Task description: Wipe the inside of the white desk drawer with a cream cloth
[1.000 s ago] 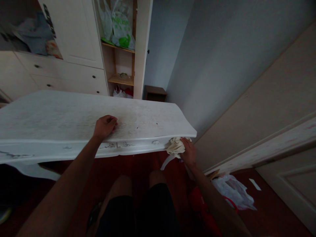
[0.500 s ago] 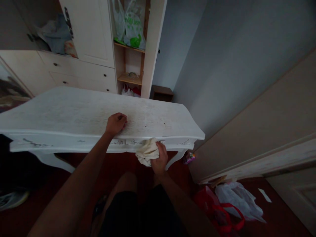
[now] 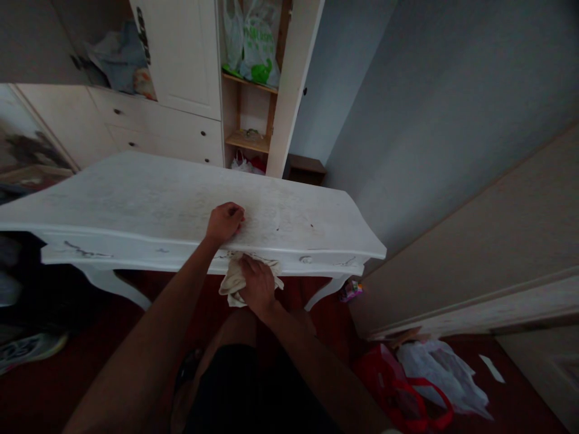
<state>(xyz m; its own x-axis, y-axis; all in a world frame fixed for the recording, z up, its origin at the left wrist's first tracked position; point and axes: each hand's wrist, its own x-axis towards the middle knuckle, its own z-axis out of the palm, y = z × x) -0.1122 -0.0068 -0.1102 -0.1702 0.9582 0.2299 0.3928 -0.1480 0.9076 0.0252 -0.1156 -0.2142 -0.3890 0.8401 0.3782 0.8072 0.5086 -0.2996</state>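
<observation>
At the near left, a sneaker (image 3: 34,351) lies on the dark red floor (image 3: 325,316). Behind it, the white surface (image 3: 149,187) with carved drawer fronts stretches toward the right, its top stained grey-brown around the middle. The left hand (image 3: 226,222) rests on that top near the front edge, its grip drawn together in a loose curl; whether anything is inside cannot be told. Just right of it and nearer, a cream cloth (image 3: 233,282) lies bunched against the front, below the edge, with the grip of the right hand (image 3: 260,283) clamped on it. On a far shelf, a white plastic bag (image 3: 260,45) carries green lettering too blurred to read. Right of the surface's curved leg sits a small pink-purple package (image 3: 350,290), its print illegible; farther right are a red bag (image 3: 377,371), a crumpled translucent bag (image 3: 441,367) and a white strip (image 3: 492,368).
</observation>
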